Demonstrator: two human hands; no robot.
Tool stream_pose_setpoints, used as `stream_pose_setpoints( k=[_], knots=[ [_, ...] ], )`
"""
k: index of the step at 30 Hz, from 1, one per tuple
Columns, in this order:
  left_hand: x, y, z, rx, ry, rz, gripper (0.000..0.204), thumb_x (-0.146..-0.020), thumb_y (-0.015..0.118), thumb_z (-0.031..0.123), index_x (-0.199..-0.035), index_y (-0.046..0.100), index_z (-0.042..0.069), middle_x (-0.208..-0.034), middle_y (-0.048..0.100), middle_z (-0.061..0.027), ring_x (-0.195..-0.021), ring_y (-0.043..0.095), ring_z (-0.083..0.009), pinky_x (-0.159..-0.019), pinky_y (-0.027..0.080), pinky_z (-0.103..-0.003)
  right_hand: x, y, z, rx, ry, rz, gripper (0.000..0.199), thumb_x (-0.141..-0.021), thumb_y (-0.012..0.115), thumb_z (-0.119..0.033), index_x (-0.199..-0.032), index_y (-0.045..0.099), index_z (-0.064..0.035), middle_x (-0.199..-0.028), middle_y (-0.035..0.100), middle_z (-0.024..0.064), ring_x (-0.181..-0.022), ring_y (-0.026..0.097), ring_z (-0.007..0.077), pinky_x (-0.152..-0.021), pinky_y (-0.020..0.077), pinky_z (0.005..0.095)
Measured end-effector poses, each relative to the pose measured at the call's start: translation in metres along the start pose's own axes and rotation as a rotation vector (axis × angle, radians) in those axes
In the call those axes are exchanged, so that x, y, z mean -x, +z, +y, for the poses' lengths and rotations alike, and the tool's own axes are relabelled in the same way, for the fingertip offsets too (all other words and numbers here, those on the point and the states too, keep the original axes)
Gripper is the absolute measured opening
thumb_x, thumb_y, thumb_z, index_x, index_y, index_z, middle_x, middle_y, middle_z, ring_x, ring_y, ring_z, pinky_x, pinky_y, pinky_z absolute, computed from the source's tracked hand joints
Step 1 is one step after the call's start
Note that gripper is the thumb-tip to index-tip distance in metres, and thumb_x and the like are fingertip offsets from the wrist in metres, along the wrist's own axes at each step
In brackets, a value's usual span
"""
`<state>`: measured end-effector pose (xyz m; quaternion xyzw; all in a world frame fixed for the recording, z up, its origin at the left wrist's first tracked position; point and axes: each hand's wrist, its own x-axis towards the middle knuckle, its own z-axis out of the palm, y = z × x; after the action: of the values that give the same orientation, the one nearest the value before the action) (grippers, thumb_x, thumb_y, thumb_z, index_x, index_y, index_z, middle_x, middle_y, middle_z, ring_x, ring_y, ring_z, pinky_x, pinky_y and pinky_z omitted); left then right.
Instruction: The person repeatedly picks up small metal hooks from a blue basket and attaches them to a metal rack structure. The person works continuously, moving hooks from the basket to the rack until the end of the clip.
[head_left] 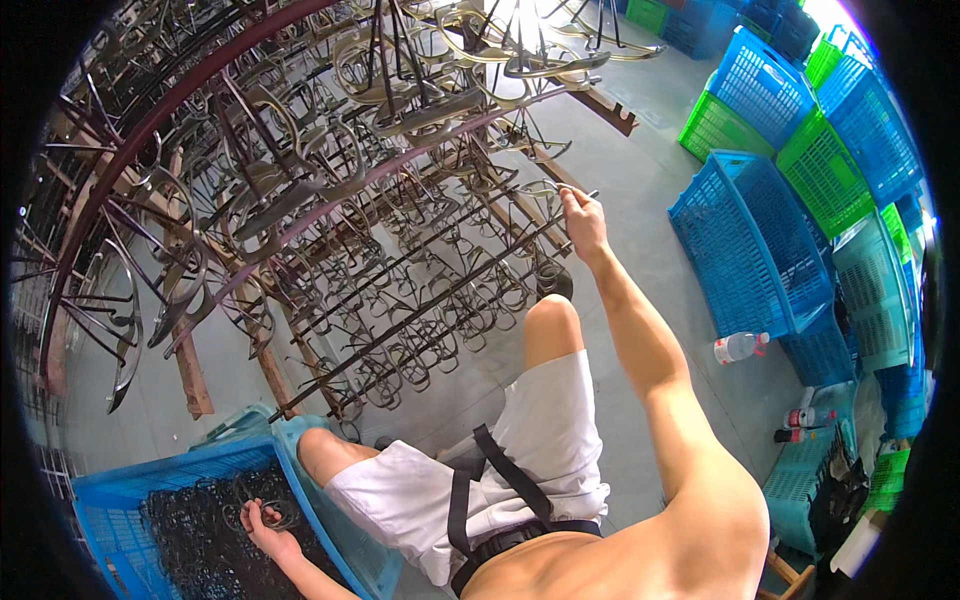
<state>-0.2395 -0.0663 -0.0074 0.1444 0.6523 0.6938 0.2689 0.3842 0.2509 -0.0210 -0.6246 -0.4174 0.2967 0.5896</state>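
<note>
L hand [268, 528] grips dark ring [279, 516] in crate [110, 492]; R hand [583, 222] maybe pinching rod [560, 192].

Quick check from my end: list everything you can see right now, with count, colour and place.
Rack of rods: one large, dark metal, upper left to centre, hung with many metal rings.
Metal ring: one, grey, at the right hand's fingertips on the rack.
Blue crate: one, lower left, filled with dark rings.
Dark ring: one, in the left hand inside that crate.
Stacked crates: many, blue and green, along the right side.
Plastic bottle: one, clear, lying on the floor by the crates.
Small bottles: two or so, right, exact count unclear.
Floor: grey concrete.
White shorts: one pair, centre bottom.
Left hand: lower left, gripping the dark ring.
Right hand: raised at the rack.
</note>
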Motion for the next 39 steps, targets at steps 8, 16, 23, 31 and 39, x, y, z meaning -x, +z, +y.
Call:
stream_pose_setpoints(
  k=[8, 16, 23, 31, 39],
  knots=[
    [-0.006, 0.009, -0.003, -0.062, 0.012, -0.002, 0.016, -0.085, 0.062, 0.018, -0.097, 0.055, 0.009, -0.092, 0.057, -0.0029, -0.064, 0.05, -0.0074, -0.053, 0.039, -0.021, 0.005, 0.013, 0.001, -0.487, 0.195, 0.131, 0.023, -0.094, 0.049, -0.021, -0.103, 0.063, -0.0056, -0.054, 0.037, -0.0092, -0.043, 0.029, 0.0024, -0.038, 0.0209, 0.0217],
    [-0.002, 0.01, 0.0, -0.105, 0.007, 0.042, 0.013, -0.086, 0.06, 0.018, -0.096, 0.055, 0.01, -0.093, 0.057, -0.0017, -0.066, 0.049, -0.0069, -0.053, 0.037, -0.021, -0.008, 0.005, 0.011, -0.374, 0.151, 0.163, 0.021, -0.094, 0.051, -0.022, -0.103, 0.062, -0.0062, -0.055, 0.039, -0.0069, -0.041, 0.031, 0.0038, -0.033, 0.0229, 0.0226],
    [0.0, 0.011, -0.002, -0.104, -0.002, 0.043, 0.015, -0.086, 0.061, 0.019, -0.097, 0.055, 0.01, -0.094, 0.057, -0.0011, -0.065, 0.049, -0.0067, -0.053, 0.037, -0.02, 0.0, 0.005, -0.009, -0.355, 0.212, 0.13, 0.022, -0.093, 0.05, -0.022, -0.096, 0.064, -0.0056, -0.053, 0.038, -0.0074, -0.041, 0.03, 0.0034, -0.037, 0.023, 0.0228],
    [0.0, 0.007, -0.002, -0.123, -0.002, 0.04, 0.017, -0.085, 0.061, 0.019, -0.098, 0.055, 0.01, -0.093, 0.057, -0.0004, -0.065, 0.049, -0.0062, -0.054, 0.037, -0.02, -0.006, 0.008, 0.001, -0.312, 0.178, 0.178, 0.022, -0.094, 0.051, -0.023, -0.104, 0.062, -0.0072, -0.052, 0.038, -0.0068, -0.038, 0.029, 0.004, -0.031, 0.0233, 0.0223],
    [0.001, 0.008, -0.003, -0.131, -0.007, 0.069, 0.016, -0.086, 0.06, 0.019, -0.098, 0.055, 0.01, -0.093, 0.057, -0.0007, -0.065, 0.048, -0.0062, -0.054, 0.037, -0.02, -0.001, 0.005, 0.001, -0.215, 0.075, 0.088, 0.023, -0.093, 0.052, -0.022, -0.103, 0.064, -0.0047, -0.057, 0.042, -0.0068, -0.047, 0.033, 0.0039, -0.042, 0.0281, 0.0217]
  ],
)
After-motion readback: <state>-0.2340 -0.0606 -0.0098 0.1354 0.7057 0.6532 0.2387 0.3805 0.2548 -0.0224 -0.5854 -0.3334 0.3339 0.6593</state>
